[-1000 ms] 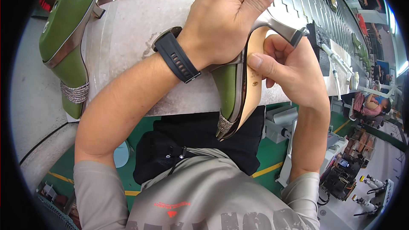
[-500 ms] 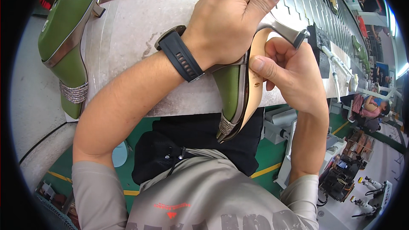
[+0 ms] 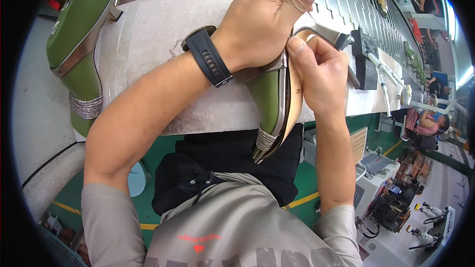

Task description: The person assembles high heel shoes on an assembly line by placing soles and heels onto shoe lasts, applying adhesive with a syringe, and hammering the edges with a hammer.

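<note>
A high-heeled shoe [image 3: 283, 91] on a green shoe last [image 3: 269, 101] is tilted over the bench's front edge, toe toward me. A sparkling band [image 3: 265, 140] crosses its toe. Its tan sole [image 3: 295, 100] faces right, and the slim metallic heel [image 3: 324, 30] points right. My left hand [image 3: 262, 24], wearing a black-strapped watch [image 3: 210, 59], is closed around the rear of the shoe, hiding that part. With thumb and bent fingers, my right hand [image 3: 321, 76] pinches the sole's edge close to the heel.
A matching shoe on a green last [image 3: 81, 24] rests at the bench's left end. Behind the pale bench top [image 3: 148, 29] runs a slatted metal conveyor [image 3: 341, 0]. A black block [image 3: 365, 59] and a white pen-like tool [image 3: 386, 69] lie to the right. Another person [image 3: 425, 121] sits farther right.
My right hand has moved up and left along the sole toward the heel, and its thumb now presses higher. The shoe has turned slightly, showing less of the sole.
</note>
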Action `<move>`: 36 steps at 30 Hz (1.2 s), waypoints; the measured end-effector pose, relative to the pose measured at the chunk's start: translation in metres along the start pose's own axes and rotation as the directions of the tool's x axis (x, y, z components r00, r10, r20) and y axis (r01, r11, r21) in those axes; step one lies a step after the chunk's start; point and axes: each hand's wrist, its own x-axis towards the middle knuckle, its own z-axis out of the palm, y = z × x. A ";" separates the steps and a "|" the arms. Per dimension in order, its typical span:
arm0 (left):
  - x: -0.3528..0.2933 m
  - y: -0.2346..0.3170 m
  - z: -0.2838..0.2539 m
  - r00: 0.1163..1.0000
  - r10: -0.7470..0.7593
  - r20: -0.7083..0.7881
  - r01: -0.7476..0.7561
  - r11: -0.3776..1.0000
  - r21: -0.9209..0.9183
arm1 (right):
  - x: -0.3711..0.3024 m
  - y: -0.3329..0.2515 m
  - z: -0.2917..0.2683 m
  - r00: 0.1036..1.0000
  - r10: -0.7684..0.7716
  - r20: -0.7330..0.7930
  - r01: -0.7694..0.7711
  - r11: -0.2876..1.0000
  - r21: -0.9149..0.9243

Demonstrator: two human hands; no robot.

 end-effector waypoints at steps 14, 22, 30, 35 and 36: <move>-0.005 0.008 0.000 0.994 -0.100 0.052 0.097 0.994 0.056 | -0.051 -0.004 -0.014 0.965 0.108 0.240 -0.143 0.981 0.134; 0.004 0.007 -0.015 0.977 -0.025 0.212 0.012 0.998 0.061 | -0.002 -0.004 -0.009 0.991 0.007 0.131 -0.030 0.984 0.174; -0.081 0.040 -0.078 0.993 0.112 0.038 -0.119 0.944 0.308 | -0.031 -0.016 -0.039 0.886 -0.400 0.236 0.460 0.684 -0.566; -0.122 0.079 -0.055 0.976 -0.018 0.216 -0.051 0.949 0.310 | -0.037 0.000 -0.049 0.736 -0.570 0.364 0.659 0.483 -0.576; -0.120 0.081 -0.052 0.960 -0.018 0.279 -0.092 0.921 0.378 | -0.038 0.003 -0.046 0.736 -0.570 0.364 0.659 0.481 -0.579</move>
